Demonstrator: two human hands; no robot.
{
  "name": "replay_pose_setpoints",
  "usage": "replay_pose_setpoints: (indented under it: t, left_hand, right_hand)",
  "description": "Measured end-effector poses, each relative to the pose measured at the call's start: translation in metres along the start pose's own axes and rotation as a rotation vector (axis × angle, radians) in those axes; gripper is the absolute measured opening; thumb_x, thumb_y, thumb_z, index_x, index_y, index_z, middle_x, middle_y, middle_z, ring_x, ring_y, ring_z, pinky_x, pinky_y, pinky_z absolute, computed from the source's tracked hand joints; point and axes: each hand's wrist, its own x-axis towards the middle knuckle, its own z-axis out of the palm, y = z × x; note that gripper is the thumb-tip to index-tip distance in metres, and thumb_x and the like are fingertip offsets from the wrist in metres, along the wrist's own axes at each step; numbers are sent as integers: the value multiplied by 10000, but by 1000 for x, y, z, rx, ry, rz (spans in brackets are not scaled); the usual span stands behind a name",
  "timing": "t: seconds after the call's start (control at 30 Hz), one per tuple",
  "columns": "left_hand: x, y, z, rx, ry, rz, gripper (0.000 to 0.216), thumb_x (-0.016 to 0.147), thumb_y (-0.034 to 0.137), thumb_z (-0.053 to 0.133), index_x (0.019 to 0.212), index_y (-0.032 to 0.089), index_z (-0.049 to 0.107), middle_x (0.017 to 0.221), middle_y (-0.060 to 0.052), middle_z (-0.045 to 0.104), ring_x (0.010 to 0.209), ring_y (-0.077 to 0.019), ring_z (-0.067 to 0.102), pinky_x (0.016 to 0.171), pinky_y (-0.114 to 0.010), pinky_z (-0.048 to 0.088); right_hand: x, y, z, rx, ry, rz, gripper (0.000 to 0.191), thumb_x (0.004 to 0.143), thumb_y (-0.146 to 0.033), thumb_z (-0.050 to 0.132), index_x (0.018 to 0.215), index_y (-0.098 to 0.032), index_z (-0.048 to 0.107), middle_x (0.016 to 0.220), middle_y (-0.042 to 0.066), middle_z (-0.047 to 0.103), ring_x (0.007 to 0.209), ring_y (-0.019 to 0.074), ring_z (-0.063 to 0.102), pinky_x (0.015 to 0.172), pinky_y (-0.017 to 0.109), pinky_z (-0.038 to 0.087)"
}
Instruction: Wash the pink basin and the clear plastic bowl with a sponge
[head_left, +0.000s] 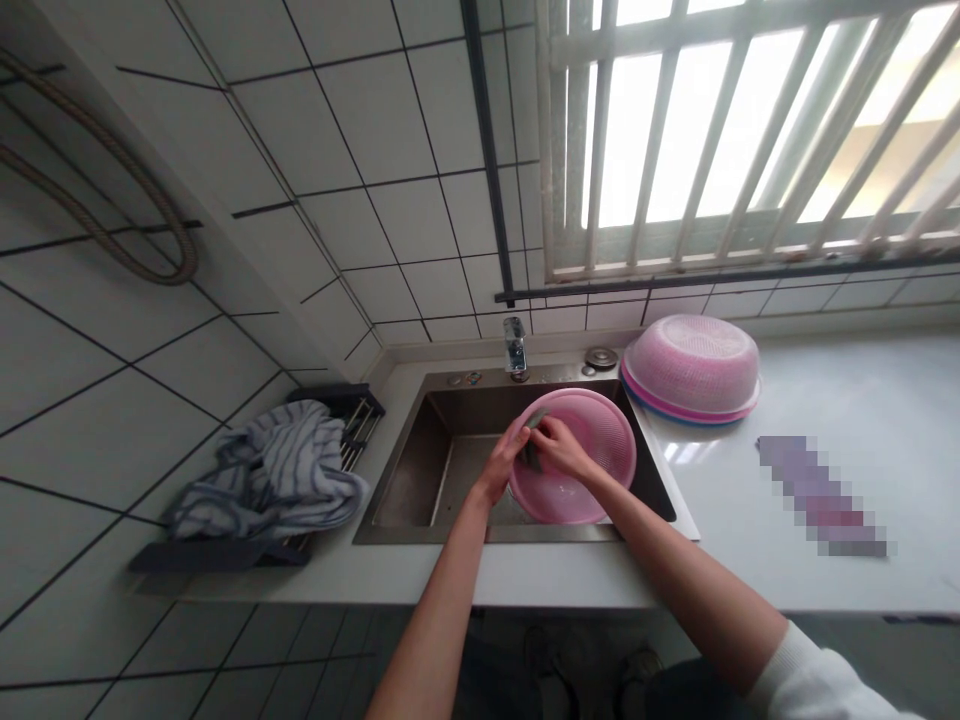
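A pink plastic colander (611,430) sits tilted in the right part of the steel sink (442,455). My left hand (501,467) is closed at the colander's left rim, with its thumb on the inside. Fingers bent, my right hand (559,447) presses a thin grey-green scouring cloth (536,418) against the inner wall close to that rim. Part of the cloth is hidden under the fingers, so its full shape does not show.
Behind the sink stands a chrome faucet (514,345), with a drain strainer (601,357) to its right. Upturned pink colanders (694,360) rest on the counter (817,390), near a pixelated item (821,495). On the left, a striped cloth (277,465) covers a dark rack (360,435).
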Motion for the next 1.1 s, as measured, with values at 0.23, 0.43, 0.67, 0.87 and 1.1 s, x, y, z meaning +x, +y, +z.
replay_pose_setpoints:
  t: [0.23,0.43,0.67,0.87,1.1]
  left_hand:
    - [3,-5,-4,-11,43,-34,670,810,582,819,1358,213,708,1496,-102,637,1495,-361,469,1289,-497,285]
    - [2,-5,-4,22,-34,-9,626,868,560,775,1396,237,680,1500,-81,637,1485,-338,486,1282,-491,298]
    - [1,-5,-6,55,32,-21,670,829,591,801,1376,218,699,1498,-102,636,1487,-363,478,1284,-508,281]
    - [3,-5,-1,0,-37,0,635,836,563,805,1372,238,703,1484,-83,650,1479,-346,491,1279,-495,300]
    - [2,-5,-5,36,6,17,631,842,568,795,1364,224,706,1461,-87,668,1474,-342,494,1284,-485,283]
  right_hand:
    - [-4,4,13,41,-84,15,307,940,-476,591,892,-178,644,844,48,667,747,190,567,694,302,465]
    - [0,2,2,46,26,22,296,930,-474,599,901,-181,634,873,51,668,752,185,562,681,293,458]
    - [-3,6,10,15,-135,44,336,948,-485,582,808,-180,607,731,17,608,662,155,505,617,271,411]
    - [2,2,-3,52,92,14,291,930,-463,599,942,-177,651,899,53,677,770,189,574,699,295,468]
    - [-1,4,9,50,-49,22,329,940,-494,605,848,-179,619,799,31,631,708,168,529,651,278,436]
